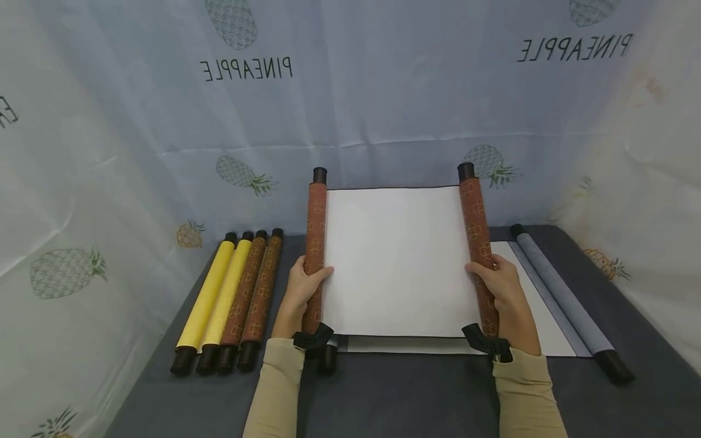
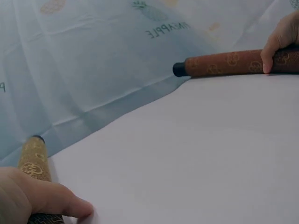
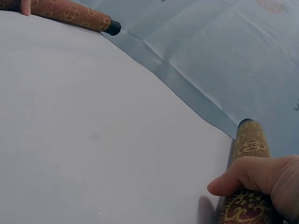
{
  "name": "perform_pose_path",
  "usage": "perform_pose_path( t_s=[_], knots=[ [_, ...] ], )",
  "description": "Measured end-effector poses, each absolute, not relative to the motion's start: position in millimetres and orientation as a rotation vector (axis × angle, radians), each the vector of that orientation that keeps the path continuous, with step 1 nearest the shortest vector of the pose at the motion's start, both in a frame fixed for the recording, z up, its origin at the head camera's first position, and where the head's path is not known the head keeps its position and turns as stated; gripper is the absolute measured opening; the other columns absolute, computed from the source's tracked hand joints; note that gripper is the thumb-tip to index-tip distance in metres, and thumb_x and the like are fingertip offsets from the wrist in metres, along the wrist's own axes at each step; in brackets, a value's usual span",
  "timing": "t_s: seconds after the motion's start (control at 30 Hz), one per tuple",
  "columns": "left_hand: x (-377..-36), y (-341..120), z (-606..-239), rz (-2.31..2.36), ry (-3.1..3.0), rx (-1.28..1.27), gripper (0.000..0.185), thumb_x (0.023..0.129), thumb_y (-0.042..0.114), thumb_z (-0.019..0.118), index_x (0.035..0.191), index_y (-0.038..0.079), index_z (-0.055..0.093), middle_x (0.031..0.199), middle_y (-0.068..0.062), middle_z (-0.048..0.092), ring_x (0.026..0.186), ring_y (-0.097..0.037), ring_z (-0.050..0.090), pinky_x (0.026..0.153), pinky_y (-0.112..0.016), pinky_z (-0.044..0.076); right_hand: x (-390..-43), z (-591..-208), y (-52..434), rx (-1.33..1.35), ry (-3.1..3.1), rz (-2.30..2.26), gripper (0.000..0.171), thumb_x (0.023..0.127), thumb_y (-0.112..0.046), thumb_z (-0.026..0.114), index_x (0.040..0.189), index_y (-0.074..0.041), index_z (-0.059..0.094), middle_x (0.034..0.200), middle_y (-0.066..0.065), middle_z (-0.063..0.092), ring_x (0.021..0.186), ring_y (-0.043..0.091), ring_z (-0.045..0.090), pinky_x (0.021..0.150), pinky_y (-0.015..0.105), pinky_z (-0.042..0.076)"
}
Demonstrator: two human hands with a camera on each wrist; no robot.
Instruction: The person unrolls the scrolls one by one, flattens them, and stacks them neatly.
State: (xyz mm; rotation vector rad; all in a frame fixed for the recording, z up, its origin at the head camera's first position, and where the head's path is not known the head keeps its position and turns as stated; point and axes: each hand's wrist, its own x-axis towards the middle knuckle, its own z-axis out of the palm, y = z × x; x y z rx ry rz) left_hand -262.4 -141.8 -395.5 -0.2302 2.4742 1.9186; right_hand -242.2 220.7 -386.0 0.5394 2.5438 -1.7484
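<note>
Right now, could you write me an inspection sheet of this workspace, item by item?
Surface: dark grey table.
Job's things: brown patterned scroll, white sheet spread between two rolled ends, lifted and tilted up.
Clutter: four rolled scrolls, two yellow and two brown, side by side at the left; a grey scroll partly unrolled under and right of the held one.
Hands: left hand grips the left roll; right hand grips the right roll.
Cables: nothing seen.
Surroundings: pale cloth backdrop printed with pineapples.

sleeves: long, beige, snug to wrists | wrists: black strap mounts | left hand (image 1: pixel 303 286), right hand (image 1: pixel 501 286): bare
</note>
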Motion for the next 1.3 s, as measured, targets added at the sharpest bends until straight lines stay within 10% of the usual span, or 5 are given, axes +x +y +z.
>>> perform_pose_path(
  t_s=[0.27, 0.5, 1.3],
  knots=[
    [-261.6, -147.0, -395.6, 1.918, 2.527, -0.237, 0.056, 0.089, 0.019, 0.066, 0.138, 0.002, 0.044, 0.129, -0.021, 0.056, 0.11, -0.032, 0.058, 0.087, -0.038, 0.05, -241.6, -386.1, 220.4, 0.558, 2.586, -1.711, 0.073, 0.093, -0.034, 0.058, 0.15, 0.001, 0.028, 0.139, 0.025, 0.043, 0.106, 0.028, 0.049, 0.076, 0.033, 0.042],
    [-259.9, -150.7, -394.6, 1.92, 2.609, -0.248, 0.043, 0.087, 0.016, 0.067, 0.125, -0.002, 0.057, 0.113, -0.021, 0.062, 0.089, -0.021, 0.06, 0.069, -0.024, 0.046, -240.1, -382.8, 225.0, 0.553, 2.551, -1.68, 0.08, 0.094, -0.035, 0.056, 0.152, 0.004, 0.017, 0.149, 0.032, 0.032, 0.126, 0.042, 0.042, 0.1, 0.055, 0.041],
    [-259.5, -158.5, -392.0, 1.942, 2.563, -0.265, 0.05, 0.09, 0.015, 0.063, 0.135, -0.003, 0.048, 0.125, -0.025, 0.059, 0.109, -0.033, 0.06, 0.087, -0.038, 0.051, -243.9, -385.7, 223.2, 0.572, 2.552, -1.682, 0.083, 0.093, -0.033, 0.056, 0.151, 0.008, 0.012, 0.15, 0.035, 0.028, 0.13, 0.046, 0.038, 0.105, 0.059, 0.036]
  ],
)
